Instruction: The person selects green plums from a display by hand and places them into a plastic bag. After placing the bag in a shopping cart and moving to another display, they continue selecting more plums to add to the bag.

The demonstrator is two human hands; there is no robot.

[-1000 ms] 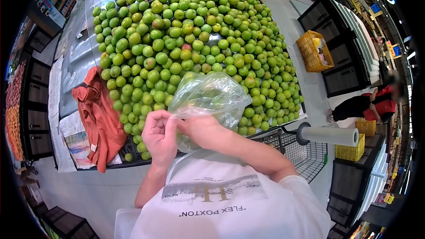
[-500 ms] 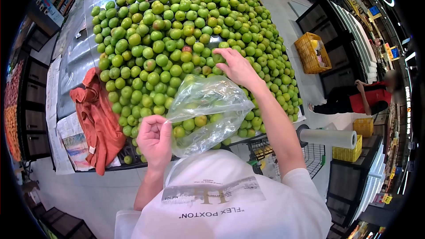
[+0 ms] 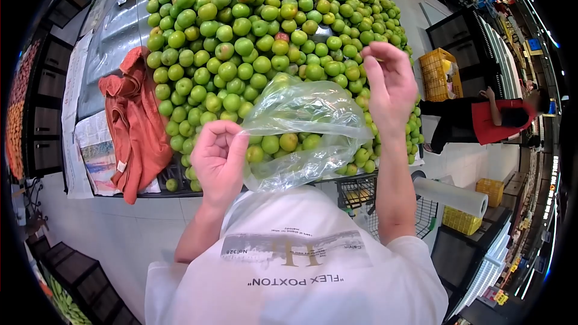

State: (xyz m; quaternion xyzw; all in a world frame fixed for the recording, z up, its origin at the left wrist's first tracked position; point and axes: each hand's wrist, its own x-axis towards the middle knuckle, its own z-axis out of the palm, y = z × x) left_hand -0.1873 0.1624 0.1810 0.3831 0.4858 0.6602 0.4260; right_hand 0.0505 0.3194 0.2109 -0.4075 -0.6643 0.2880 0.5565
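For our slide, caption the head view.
Left hand pinches a clear bag over piled green fruit, right hand raised.

the person, head view. a white short-sleeved t-shirt (image 3: 301,301) covers the torso. its sleeves (image 3: 421,265) end above the elbows, and both forearms (image 3: 394,192) are bare down to the left hand (image 3: 220,159) and the right hand (image 3: 391,84). chest print (image 3: 295,253): a grey rectangular photographic band with a tan letter-like figure at its centre and fine, illegible lettering along its edges. beside it runs a caption (image 3: 299,281) in black capitals within quotation marks, "flex poxton", upside down in this view.
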